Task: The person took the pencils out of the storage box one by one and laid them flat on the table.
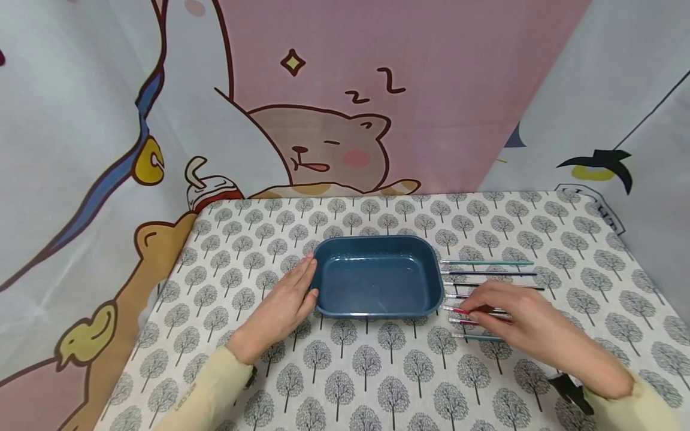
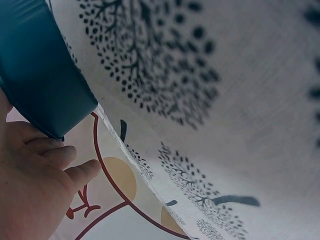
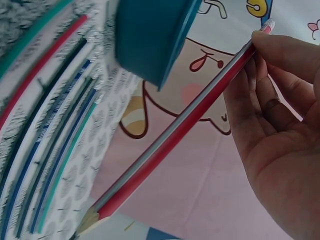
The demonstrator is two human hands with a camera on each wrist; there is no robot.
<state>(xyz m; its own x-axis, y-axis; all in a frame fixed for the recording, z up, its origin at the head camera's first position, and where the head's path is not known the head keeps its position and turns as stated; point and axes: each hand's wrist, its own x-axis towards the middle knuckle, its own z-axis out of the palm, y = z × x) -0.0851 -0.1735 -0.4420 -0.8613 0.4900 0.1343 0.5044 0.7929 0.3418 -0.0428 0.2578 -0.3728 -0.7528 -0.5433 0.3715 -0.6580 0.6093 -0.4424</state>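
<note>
A dark blue rectangular plastic basin (image 1: 377, 284) sits on the table in the head view. My left hand (image 1: 280, 311) rests against its left side, fingers extended; the left wrist view shows those fingers at the basin wall (image 2: 45, 70). To the right of the basin, my right hand (image 1: 520, 317) pinches a red-and-silver striped pencil (image 3: 172, 134) near one end between thumb and fingers. Its sharpened tip points away from the fingertips, to the lower left in the right wrist view. Below this hand lies a row of several slim pencils (image 1: 487, 262), roughly parallel, in green, blue, black and red.
A white cloth with grey tree prints (image 1: 393, 359) covers the table. Behind it hangs a cartoon-printed curtain (image 1: 442, 90), which also runs along both sides. The pencils' near ends lie close to the basin's right wall.
</note>
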